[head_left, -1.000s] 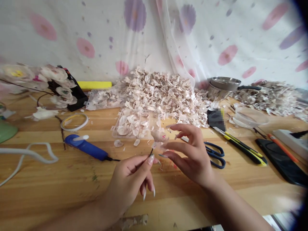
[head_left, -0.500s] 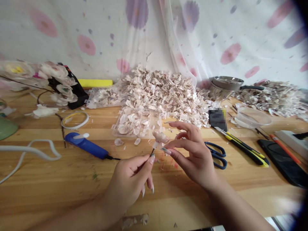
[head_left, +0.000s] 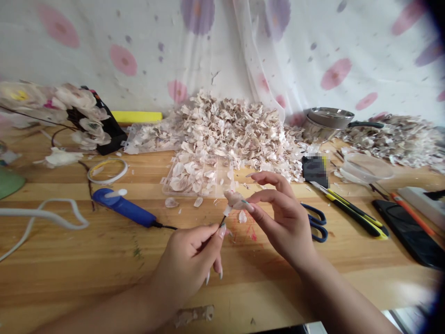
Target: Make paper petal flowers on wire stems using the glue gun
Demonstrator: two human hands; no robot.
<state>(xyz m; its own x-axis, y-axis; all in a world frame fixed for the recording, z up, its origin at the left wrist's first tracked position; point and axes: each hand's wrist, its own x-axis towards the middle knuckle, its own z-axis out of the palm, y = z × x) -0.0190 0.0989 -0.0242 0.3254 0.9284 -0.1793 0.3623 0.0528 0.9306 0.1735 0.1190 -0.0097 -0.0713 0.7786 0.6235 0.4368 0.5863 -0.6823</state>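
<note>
My left hand (head_left: pixel 196 253) is closed, pinching a thin dark stem (head_left: pixel 223 221) between thumb and fingertips. At the stem's upper end sits a small flower head (head_left: pixel 232 199) of pale pinkish petals, tilted to the right. The thumb and index finger of my right hand (head_left: pixel 280 211) are pinched on the flower head's right side; its other fingers are raised and curved. A loose whitish petal (head_left: pixel 242 216) shows just below the right fingertips; I cannot tell whether it lies on the table. Beyond the hands, a clear compartment box (head_left: pixel 198 178) contains loose petals.
A large heap of dried petals (head_left: pixel 232 127) stands behind the box. On the left lie a blue glue gun (head_left: pixel 127 208) and a tape roll (head_left: pixel 107 171). Scissors (head_left: pixel 317 222), a yellow-black cutter knife (head_left: pixel 354 211) and a phone (head_left: pixel 406 232) are on the right, near a metal pot (head_left: pixel 323 123).
The flower head has tilted slightly to the right, and my right fingers have shifted a little with it. A loose petal now shows below them. My left hand keeps its hold on the stem.
</note>
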